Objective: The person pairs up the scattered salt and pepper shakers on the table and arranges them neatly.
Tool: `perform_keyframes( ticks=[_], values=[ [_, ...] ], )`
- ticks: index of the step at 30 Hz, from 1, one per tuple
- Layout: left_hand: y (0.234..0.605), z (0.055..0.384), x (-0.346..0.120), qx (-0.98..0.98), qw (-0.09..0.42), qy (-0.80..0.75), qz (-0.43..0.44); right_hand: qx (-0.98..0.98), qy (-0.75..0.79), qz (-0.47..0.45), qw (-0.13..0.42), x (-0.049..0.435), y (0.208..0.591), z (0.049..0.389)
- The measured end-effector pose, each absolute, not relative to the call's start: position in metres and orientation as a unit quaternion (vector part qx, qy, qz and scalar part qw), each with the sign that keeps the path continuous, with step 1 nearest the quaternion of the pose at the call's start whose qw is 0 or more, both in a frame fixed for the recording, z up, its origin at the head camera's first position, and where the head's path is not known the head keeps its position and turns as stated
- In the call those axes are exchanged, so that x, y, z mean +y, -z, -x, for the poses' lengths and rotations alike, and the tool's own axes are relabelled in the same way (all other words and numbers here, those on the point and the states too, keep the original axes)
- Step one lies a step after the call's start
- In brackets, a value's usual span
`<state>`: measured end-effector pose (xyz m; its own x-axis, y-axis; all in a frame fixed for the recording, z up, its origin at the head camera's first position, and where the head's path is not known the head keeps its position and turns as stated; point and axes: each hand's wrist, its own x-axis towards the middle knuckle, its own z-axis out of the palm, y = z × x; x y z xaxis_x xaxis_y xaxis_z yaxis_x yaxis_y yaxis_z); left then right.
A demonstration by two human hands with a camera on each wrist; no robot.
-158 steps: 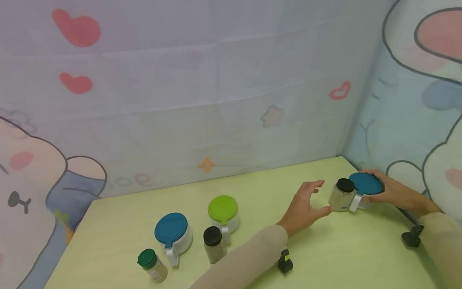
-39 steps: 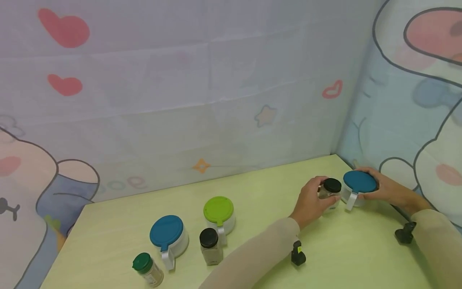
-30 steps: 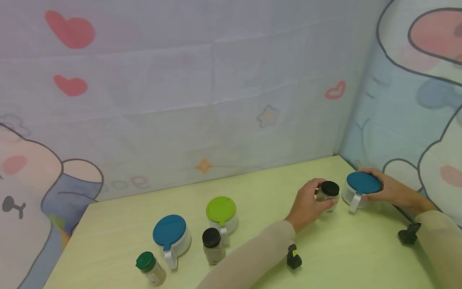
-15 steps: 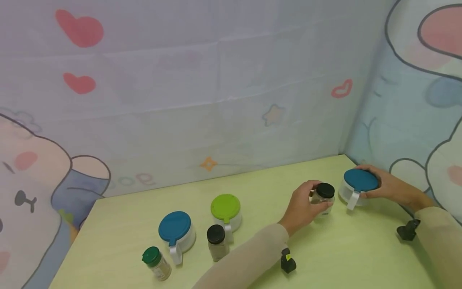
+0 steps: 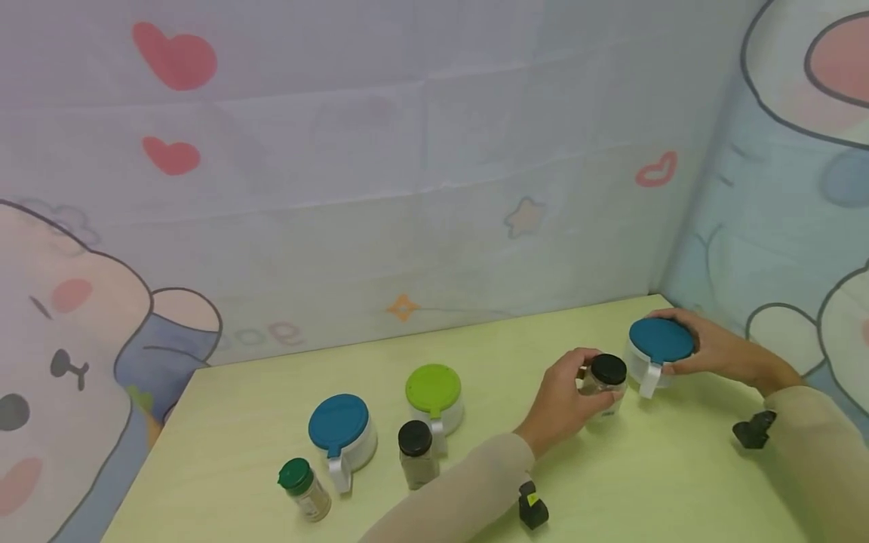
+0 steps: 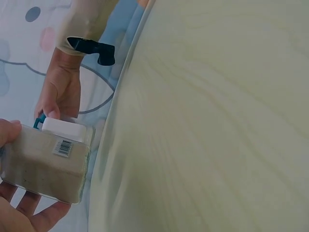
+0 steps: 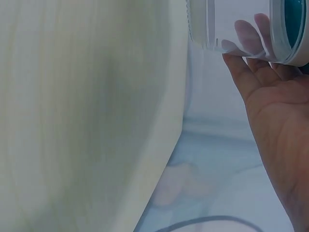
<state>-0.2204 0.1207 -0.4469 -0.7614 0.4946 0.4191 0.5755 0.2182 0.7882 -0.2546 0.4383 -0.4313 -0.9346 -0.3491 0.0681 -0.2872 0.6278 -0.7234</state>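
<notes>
My left hand (image 5: 560, 394) grips a clear square spice jar with a black lid (image 5: 608, 369), thumb on the near side and fingers behind. In the left wrist view the jar (image 6: 46, 162) shows a pale brown filling and a small barcode label. Just right of it, my right hand (image 5: 716, 351) holds a clear-and-white seasoning canister with a blue lid (image 5: 661, 339) and a white handle, fingers curled round its far side. In the right wrist view, fingers show through the canister's clear wall (image 7: 241, 29). Whether either container is off the table cannot be told.
On the left of the pale yellow table (image 5: 251, 422) stand a green-capped shaker (image 5: 308, 494), another blue-lidded canister (image 5: 339, 422), a green-lidded canister (image 5: 433, 390) and a second black-lidded jar (image 5: 417, 452). Printed cloth (image 5: 407, 188) hangs behind and at the sides.
My left hand, at first spread beside the black-lidded jar, has gripped it and brought it leftward. My right hand has moved the blue-lidded canister left, closer to the jar again.
</notes>
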Motion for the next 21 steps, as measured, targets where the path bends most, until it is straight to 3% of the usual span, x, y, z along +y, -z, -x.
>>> perform_keyframes(
  ticks=[21],
  values=[
    [0.432,0.201,0.087,-0.769,0.009,0.552,0.323,0.860,0.438,0.253,0.060,0.399,0.419,0.272]
  ],
)
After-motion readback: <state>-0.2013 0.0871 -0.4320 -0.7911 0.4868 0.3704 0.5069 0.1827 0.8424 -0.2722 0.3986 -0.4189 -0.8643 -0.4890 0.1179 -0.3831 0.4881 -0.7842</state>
